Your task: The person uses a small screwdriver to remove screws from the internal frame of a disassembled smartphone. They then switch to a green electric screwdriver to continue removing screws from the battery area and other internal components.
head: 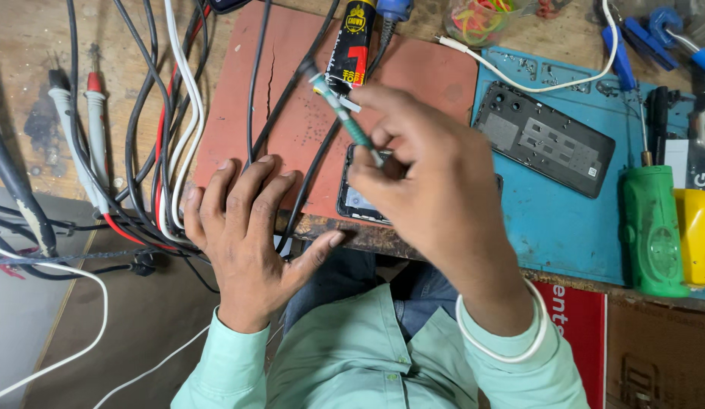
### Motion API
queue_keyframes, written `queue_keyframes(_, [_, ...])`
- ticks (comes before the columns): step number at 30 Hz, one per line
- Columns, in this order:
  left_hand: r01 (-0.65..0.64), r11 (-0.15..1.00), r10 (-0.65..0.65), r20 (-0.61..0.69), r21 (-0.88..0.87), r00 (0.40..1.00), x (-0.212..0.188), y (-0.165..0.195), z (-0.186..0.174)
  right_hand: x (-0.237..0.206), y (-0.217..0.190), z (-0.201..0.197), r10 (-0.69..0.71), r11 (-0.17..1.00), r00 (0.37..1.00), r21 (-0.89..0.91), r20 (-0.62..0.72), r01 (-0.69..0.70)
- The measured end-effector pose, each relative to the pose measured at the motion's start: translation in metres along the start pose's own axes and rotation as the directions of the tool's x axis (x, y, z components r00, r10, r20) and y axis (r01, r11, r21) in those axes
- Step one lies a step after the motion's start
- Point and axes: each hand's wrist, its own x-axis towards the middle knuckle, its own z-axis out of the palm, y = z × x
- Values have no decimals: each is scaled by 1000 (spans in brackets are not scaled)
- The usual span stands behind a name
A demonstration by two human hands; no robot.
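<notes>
My right hand (pixel 428 182) grips a thin green-handled tool (pixel 351 125), held like a pen, its white-taped end slanting up to the left. The hand covers most of an opened phone (pixel 358 203) lying at the front edge of a reddish board (pixel 292 113). My left hand (pixel 246 227) lies flat with fingers spread on the board's front left corner, touching black cables (pixel 255 91) that run across it. It holds nothing. A black, red and yellow glue tube (pixel 351 49) lies at the board's far side.
A dark phone back cover (pixel 545 140) rests on a blue work mat (pixel 564 220). A green screwdriver (pixel 653 227), a yellow tool (pixel 697 235) and blue tools (pixel 633 38) sit at the right. Tangled cables and two probes (pixel 87 129) fill the left.
</notes>
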Motion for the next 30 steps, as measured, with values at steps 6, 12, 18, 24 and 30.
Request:
queue_keyframes(6, [15, 1000, -15, 9, 9, 1000, 2, 3, 1, -9, 14, -11, -105, 961, 992, 249, -75, 120])
queue_keyframes(12, [19, 1000, -19, 11, 2, 1000, 2, 2, 0, -18, 18, 4, -80, 956, 996, 280, -30, 86])
queue_keyframes(18, [13, 1000, -13, 5, -1, 1000, 1, 2, 0, -14, 13, 3, -69, 967, 997, 242, -25, 73])
queue_keyframes(24, [19, 1000, -19, 9, -1, 1000, 1, 1, 0, -15, 13, 3, -78, 976, 996, 199, -35, 84])
queue_keyframes(30, [20, 1000, -20, 8, -2, 1000, 1, 2, 0, -16, 19, 1, -129, 950, 991, 279, -45, 137])
